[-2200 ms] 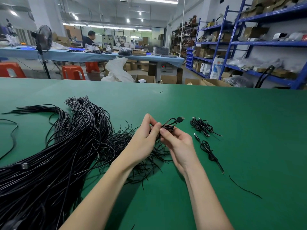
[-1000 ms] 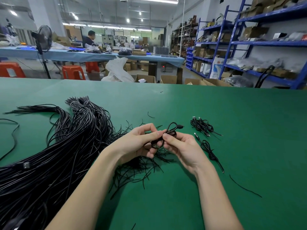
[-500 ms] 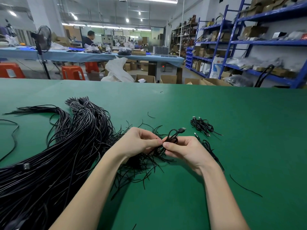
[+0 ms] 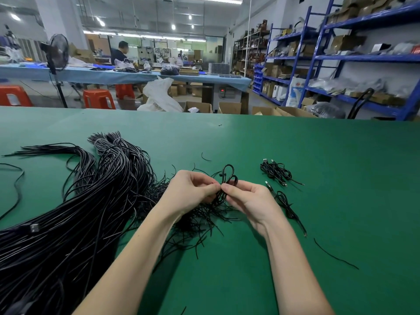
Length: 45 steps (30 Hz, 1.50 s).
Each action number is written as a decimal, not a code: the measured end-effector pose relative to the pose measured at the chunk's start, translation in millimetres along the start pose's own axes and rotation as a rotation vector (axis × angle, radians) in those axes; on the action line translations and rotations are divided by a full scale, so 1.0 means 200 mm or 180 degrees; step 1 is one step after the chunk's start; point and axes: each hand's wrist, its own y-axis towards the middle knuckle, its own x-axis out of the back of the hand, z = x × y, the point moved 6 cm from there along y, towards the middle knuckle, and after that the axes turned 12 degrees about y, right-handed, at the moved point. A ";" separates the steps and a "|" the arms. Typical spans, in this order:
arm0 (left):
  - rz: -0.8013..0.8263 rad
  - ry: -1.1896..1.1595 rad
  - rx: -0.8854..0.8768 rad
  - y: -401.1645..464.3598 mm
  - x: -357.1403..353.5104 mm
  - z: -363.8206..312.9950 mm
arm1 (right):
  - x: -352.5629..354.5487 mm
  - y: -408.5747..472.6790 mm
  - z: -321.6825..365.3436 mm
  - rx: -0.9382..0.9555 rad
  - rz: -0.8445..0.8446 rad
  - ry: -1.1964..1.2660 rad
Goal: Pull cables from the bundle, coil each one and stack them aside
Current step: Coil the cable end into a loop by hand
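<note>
A: We note both hands pinched on one thin black cable coil point(image 4: 228, 178), left hand point(image 4: 192, 192) and right hand point(image 4: 248, 198) meeting fingertip to fingertip above the green felt tabletop point(image 4: 318, 155).

B: Loops stand upright, away from us. The stacked black coils point(image 4: 276, 171) lie rightward, nearer our right hand; the long black cable bundle point(image 4: 91, 201) lies left.

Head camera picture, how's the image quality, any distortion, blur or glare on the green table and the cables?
Head view: wide-angle bending bows the blue shelving and the green table far edge; even overhead lighting, soft shadows under the forearms; grey sheen streaks on the cable bundle; both hands and the coiled cable fairly sharp; the background person slightly blurred.
</note>
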 end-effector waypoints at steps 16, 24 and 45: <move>-0.0143 0.0988 -0.0363 -0.02 0.00 -0.07 | 0.01 -0.02 -0.01 0.0299 0.0187 -0.0566; 0.0019 0.1548 -0.0518 -0.02 0.02 -0.12 | 0.00 -0.05 0.01 0.0475 0.0302 -0.0569; 0.0569 0.0172 -0.0286 -0.02 0.03 -0.05 | -0.02 -0.06 -0.02 -0.0299 0.0424 0.0272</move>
